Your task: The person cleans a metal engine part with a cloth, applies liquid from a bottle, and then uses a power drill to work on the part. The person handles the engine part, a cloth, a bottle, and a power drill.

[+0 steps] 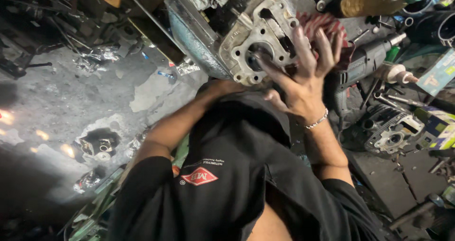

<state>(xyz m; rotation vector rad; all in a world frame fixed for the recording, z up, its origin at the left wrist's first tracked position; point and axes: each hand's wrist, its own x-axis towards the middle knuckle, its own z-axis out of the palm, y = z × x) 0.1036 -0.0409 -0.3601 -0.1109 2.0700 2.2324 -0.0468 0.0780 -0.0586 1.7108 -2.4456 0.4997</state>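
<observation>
A grey cast-metal engine casing [258, 35] with a round bore and bolt holes sits tilted in front of me, on a dented metal block [192, 35]. My right hand [303, 75], a silver bracelet on its wrist, is spread against the casing's face. Its fingers are apart, one fingertip is at the bore, and it grips nothing. My left hand [222, 87] reaches under the casing's lower edge. My black shirt [237, 174] and the casing hide most of it, so its grip is unclear.
A red rag [324, 23] lies behind the casing. An electric drill [367, 61], wrenches [398, 99], a finned engine part [395, 134] and cardboard boxes [441, 73] crowd the right. A small metal part [99, 146] lies on the stained concrete floor [71, 99] at left.
</observation>
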